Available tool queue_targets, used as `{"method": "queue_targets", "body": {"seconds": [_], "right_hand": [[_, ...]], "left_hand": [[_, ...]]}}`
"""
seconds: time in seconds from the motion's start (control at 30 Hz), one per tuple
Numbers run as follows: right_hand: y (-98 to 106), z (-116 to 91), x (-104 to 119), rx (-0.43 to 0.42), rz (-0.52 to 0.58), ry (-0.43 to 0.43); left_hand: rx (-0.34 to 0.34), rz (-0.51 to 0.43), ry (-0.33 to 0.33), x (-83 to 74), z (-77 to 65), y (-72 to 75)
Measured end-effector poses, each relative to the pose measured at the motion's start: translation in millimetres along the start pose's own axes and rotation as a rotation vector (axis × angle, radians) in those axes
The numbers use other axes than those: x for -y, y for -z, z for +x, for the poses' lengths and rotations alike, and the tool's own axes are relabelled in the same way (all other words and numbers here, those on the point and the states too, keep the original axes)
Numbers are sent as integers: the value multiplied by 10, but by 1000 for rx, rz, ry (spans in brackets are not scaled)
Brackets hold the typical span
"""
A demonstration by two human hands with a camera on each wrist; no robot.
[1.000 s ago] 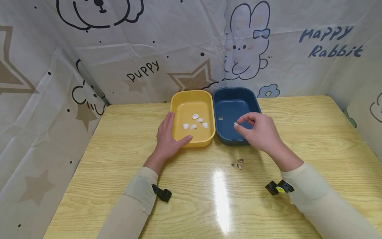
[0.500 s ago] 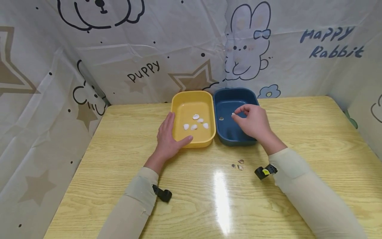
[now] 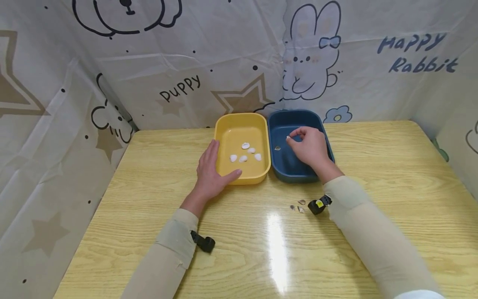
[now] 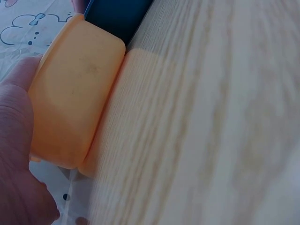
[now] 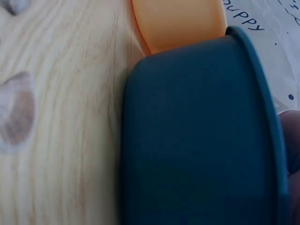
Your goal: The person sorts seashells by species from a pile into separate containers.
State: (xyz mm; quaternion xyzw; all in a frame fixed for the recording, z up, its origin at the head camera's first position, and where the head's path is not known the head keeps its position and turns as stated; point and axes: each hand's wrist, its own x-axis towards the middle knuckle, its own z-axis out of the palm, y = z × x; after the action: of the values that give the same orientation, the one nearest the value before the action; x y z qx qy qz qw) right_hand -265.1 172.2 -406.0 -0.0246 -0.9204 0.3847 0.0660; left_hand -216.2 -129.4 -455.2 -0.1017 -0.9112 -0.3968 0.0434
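Observation:
My left hand (image 3: 209, 174) rests against the front left corner of a yellow tray (image 3: 240, 135), fingers straight along its side and thumb over the front rim. Several white seashells (image 3: 243, 158) lie inside that tray. Over the blue tray (image 3: 295, 177), my right hand (image 3: 310, 146) pinches a small pale seashell (image 3: 288, 137) between thumb and fingertips. One brownish shell (image 3: 277, 148) lies on the blue tray's floor. In the right wrist view the blue wall hides most of the right hand.
Three small brownish shells (image 3: 301, 209) lie on the wooden table (image 3: 231, 249) in front of the blue tray, close to the right wrist camera (image 3: 317, 206). Both trays stand side by side near the printed cloth (image 3: 149, 74) at the back.
My right hand has moved left and farther back over the blue tray, still pinching the pale seashell. The left hand and both trays have stayed put.

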Motion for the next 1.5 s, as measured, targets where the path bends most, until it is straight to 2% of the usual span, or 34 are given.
{"method": "queue_targets", "body": {"seconds": [0.23,0.47,0.73,0.97,1.5], "right_hand": [[-72,39,-95,-25,15,-42],[-76,49,-95,-8,13,-61],[-76,34,-118,-3,1,-52],[-63,39,-106,14,19,-77],[-40,28,-58,-17,75,-69]], "left_hand": [[5,-5,7,0,-9,-4],[7,-1,4,-30,1,20],[7,-4,11,-38,-3,19],[13,4,19,-49,-2,14],[10,6,14,-35,-8,13]]}}
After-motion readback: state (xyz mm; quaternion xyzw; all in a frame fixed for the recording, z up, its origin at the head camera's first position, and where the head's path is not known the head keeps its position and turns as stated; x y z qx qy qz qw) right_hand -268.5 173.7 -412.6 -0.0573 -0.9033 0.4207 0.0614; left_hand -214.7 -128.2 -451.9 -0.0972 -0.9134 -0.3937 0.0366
